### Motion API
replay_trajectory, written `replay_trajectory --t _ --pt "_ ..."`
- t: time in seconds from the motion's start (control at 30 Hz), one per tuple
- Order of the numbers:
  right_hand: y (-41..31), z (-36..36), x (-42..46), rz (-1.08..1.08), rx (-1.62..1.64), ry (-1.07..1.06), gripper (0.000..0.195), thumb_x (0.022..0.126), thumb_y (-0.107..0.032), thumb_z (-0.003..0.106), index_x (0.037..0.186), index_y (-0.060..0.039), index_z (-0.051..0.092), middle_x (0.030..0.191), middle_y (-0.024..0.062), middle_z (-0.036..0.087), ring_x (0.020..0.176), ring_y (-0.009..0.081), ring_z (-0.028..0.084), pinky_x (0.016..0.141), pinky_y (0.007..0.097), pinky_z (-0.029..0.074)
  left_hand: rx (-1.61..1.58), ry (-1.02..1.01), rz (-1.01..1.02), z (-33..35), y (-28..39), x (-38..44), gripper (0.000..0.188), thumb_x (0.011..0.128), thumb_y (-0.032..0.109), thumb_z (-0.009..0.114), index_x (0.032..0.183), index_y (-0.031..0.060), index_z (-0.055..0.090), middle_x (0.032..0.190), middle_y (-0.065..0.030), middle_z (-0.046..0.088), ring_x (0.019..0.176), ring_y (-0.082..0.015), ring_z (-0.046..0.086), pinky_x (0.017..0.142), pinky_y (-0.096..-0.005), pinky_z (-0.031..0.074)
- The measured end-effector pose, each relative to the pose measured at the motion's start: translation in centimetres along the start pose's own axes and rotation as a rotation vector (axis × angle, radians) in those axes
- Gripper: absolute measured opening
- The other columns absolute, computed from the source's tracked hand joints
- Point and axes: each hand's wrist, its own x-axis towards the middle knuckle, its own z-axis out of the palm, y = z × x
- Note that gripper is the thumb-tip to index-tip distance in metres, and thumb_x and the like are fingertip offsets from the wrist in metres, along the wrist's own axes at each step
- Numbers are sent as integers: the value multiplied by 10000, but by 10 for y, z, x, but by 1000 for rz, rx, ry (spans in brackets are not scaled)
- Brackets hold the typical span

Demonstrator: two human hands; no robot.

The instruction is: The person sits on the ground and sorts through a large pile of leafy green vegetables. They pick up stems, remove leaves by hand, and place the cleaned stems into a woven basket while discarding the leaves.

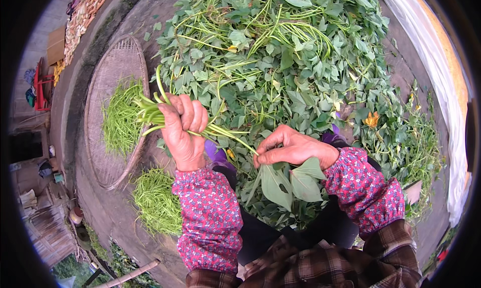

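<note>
My left hand (183, 132) is closed around a bundle of green leaf stems (152, 113), with their thick ends sticking out on the left. Several thinner stem ends reach right from my fist. My right hand (293, 147) pinches the leaf end of one stem between thumb and fingers. Broad green leaves (276, 184), one with a hole in it, hang below that hand. Behind both hands spreads a big heap of leafy vines (259, 73), probably sweet potato, with long stems lying across it.
A flat woven bamboo tray (99, 149) at left holds a pile of thin green stems (124, 117). A second stem pile (157, 203) lies on the concrete floor (109, 212). White sheeting (436, 62) runs along the right. A red stool (41, 87) stands far left.
</note>
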Motion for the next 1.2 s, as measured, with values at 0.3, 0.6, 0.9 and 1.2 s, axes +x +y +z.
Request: replay_trajectory --t 0.3,0.6,0.9,1.2 --pt "5 -23 0 -267 216 923 172 825 -88 493 821 28 620 752 49 627 685 100 567 661 232 461 -369 133 -43 -11 -6 6 282 902 314 488 751 79 450 559 43 285 458 -59 249 408 -197 236" --pt "67 -17 -6 42 -210 600 197 815 -132 544 777 52 607 682 -15 570 648 62 480 592 234 400 -523 454 -170 -77 22 -26 159 857 220 579 852 89 490 684 6 415 614 -125 385 596 -260 373" --pt "143 -16 -41 226 -484 532 211 760 -166 600 772 42 630 568 91 569 547 112 493 529 304 415 671 1089 -312 -285 148 -174 275 747 154 705 968 40 586 750 -10 612 585 -127 530 531 -242 431" --pt "187 -2 -72 505 -1189 165 508 667 -283 697 1123 -115 553 1074 136 516 1051 325 486 834 428 423 1504 1096 -594 -337 184 -245 508 732 193 729 1118 -68 526 999 -132 609 912 -194 574 820 -311 448"
